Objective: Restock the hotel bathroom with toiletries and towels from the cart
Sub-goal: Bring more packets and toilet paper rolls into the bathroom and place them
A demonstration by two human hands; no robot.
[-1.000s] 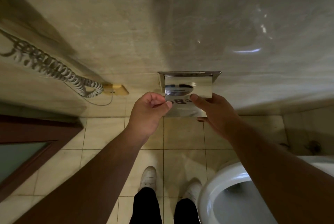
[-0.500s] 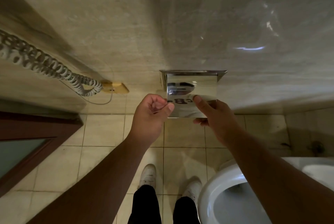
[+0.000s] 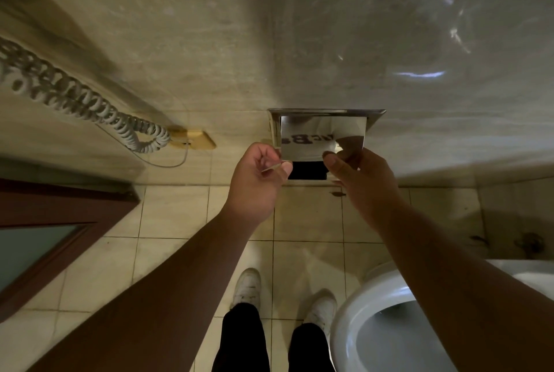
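Holder [image 3: 376, 115]: shiny metal paper holder set into the marble wall [image 3: 209, 26], low down near the floor tiles [image 3: 180, 251], straight ahead of the person.
Flap [image 3: 317, 134]: mirror-bright cover hinged at the holder's top edge and tilted outward from the wall; dark reversed letters are reflected in it.
Opening [image 3: 308, 171]: dark gap below the flap's lower edge; what lies inside cannot be told.
Right hand [image 3: 362, 176]: pinches the flap's lower right corner, with the thumb on the front face and the other fingers behind it.
Left hand [image 3: 257, 182]: just beside the flap's lower left corner; whether it touches cannot be told. The fingers are curled into the palm, and the thumb presses a thin pale strip [image 3: 271, 167] against the forefinger. What the strip is cannot be told.
Cord [image 3: 90, 104]: pale coiled cord running down the wall on the left to a yellowish wall plate [image 3: 196, 140].
Door [image 3: 60, 206]: red-brown frame with a glass panel, at the far left.
Toilet [image 3: 350, 320]: white bowl at the lower right, under the right forearm.
Shoes [image 3: 247, 286]: white pair on the tiles, with black trouser legs, between the two forearms.
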